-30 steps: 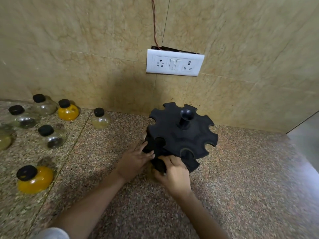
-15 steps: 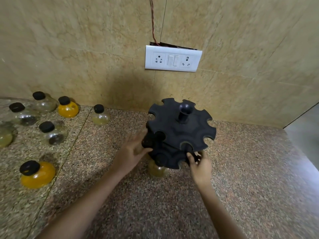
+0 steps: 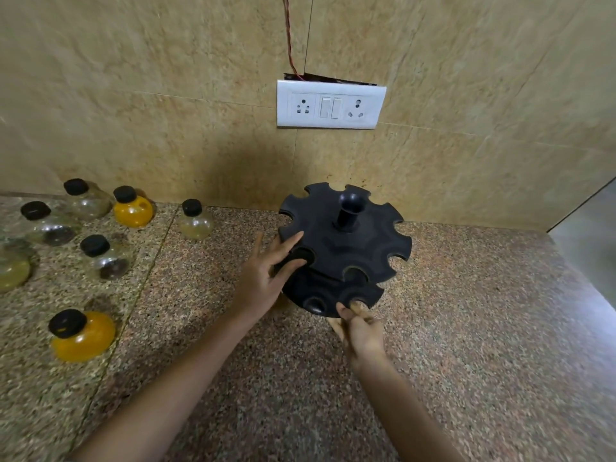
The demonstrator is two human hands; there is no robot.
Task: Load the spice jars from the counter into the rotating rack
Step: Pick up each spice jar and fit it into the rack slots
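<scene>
Touching the rack [image 3: 343, 248], left hand [image 3: 263, 278] spread, right hand [image 3: 360, 331] at its lower rim

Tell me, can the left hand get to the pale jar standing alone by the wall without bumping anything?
Probably yes. The left hand rests open against the rack, and the pale jar stands just to its left with only bare counter between them. The other jars sit further left, off that path.

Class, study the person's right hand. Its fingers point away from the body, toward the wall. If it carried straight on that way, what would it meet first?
The right hand would almost at once meet the lower tier of the black rack, probably at a front slot; depth is hard to judge.
</scene>
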